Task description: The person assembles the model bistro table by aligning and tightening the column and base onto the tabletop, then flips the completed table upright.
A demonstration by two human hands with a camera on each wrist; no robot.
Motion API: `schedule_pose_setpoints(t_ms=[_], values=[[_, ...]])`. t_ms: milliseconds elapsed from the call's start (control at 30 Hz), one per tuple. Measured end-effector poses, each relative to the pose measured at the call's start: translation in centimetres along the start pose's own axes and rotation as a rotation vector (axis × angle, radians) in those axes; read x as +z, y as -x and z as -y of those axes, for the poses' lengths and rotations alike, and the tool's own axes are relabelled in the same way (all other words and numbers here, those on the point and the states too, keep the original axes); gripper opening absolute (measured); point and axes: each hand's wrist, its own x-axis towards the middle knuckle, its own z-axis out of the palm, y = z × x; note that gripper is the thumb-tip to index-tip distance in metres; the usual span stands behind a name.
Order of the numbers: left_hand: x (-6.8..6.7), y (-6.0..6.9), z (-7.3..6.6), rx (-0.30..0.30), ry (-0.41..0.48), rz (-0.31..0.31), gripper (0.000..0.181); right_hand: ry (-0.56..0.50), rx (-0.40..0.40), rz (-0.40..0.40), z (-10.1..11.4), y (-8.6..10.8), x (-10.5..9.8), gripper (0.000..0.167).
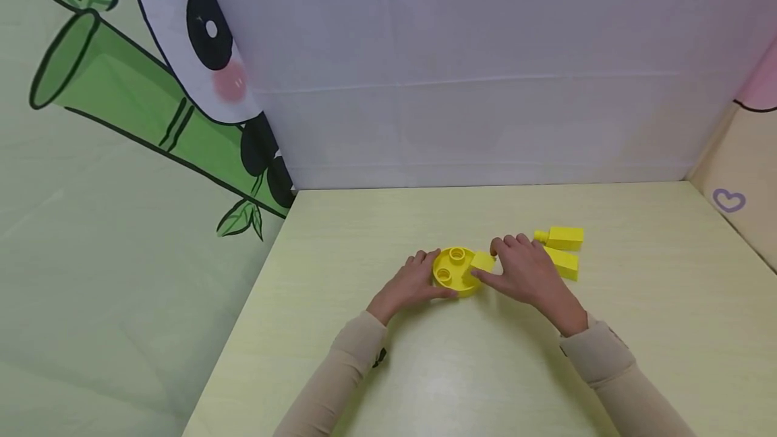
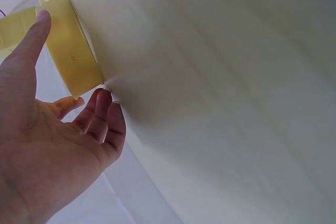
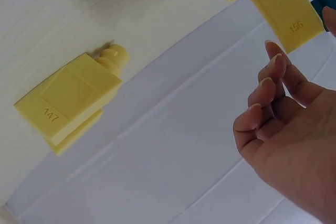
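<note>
The left hand (image 1: 414,282) grips the side of a round yellow base (image 1: 456,267), which lies on the table with two raised round studs showing. In the left wrist view the thumb presses the wall of the base (image 2: 73,51) and the fingers curve near its lower edge. Over the right part of the base, the right hand (image 1: 527,271) pinches a yellow block (image 1: 483,261) between thumb and fingers. The right wrist view shows that block (image 3: 286,11), marked 156, tilted above the fingertips. Whether it touches the base cannot be told.
Two yellow blocks lie beyond the right hand: one with a round peg (image 1: 566,238), and another (image 1: 563,264) nearer, partly behind the fingers. A pale wooden table (image 1: 364,235) meets a printed cloth backdrop (image 1: 485,86) at its back edge.
</note>
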Motion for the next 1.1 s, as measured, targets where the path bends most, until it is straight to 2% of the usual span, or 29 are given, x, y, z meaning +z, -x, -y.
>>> schedule_pose_setpoints(t_ms=[533, 667, 767, 867, 967, 1100], values=[[0.0, 0.0, -0.1, 0.001, 0.007, 0.003, 0.099, 0.035, 0.010, -0.058, 0.7, 0.5, 0.0, 0.043], [0.1, 0.0, 0.0, -0.008, 0.002, 0.000, 0.100, -0.017, 0.061, -0.027, 0.2, 0.7, 0.0, 0.049], [0.1, 0.0, 0.1, -0.008, 0.009, -0.002, 0.101, -0.107, 0.152, -0.004, -1.1, 1.0, 0.0, 0.053], [0.1, 0.0, 0.2, -0.005, 0.013, -0.001, 0.101, -0.167, 0.238, -0.026, -3.1, 1.8, 0.2, 0.052], [0.1, 0.0, 0.2, -0.001, 0.010, 0.001, 0.101, -0.181, 0.300, -0.054, -5.4, 2.8, 0.6, 0.050], [0.1, 0.0, 0.2, 0.001, 0.011, 0.003, 0.101, -0.179, 0.372, -0.005, -8.2, 4.3, 0.8, 0.059]])
